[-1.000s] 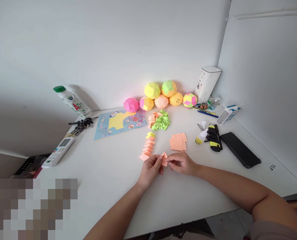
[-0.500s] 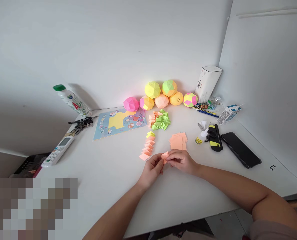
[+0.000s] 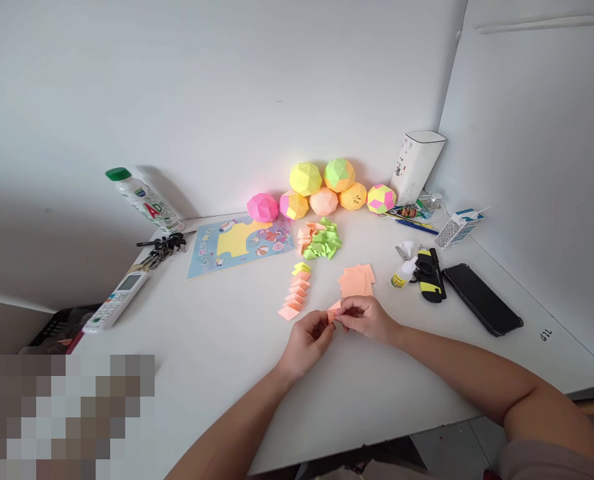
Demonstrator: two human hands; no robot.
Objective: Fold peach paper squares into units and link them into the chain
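A small folded piece of orange paper (image 3: 333,311) is pinched between my two hands near the middle of the white table. My left hand (image 3: 305,339) grips it from the left, and my right hand (image 3: 365,319) pinches it from the right; the fingers partly cover it. Just beyond my right hand lies a pile of flat orange paper squares (image 3: 356,280). Folded orange pieces stand in a row (image 3: 298,291), with yellow ones at its far end. Behind them is a heap of green and orange folded pieces (image 3: 323,240).
Several paper balls (image 3: 305,179) are stacked against the wall. A blue card (image 3: 204,257), keys (image 3: 164,245), a remote (image 3: 117,302) and a bottle (image 3: 149,205) are at left. Glue (image 3: 403,273), a black and yellow tool (image 3: 431,277), a phone (image 3: 483,299) and a carton (image 3: 457,228) are at right.
The orange piece has shifted slightly right and turned between my fingers. My left hand's fingers have changed their hold, and my right hand has moved up a little.
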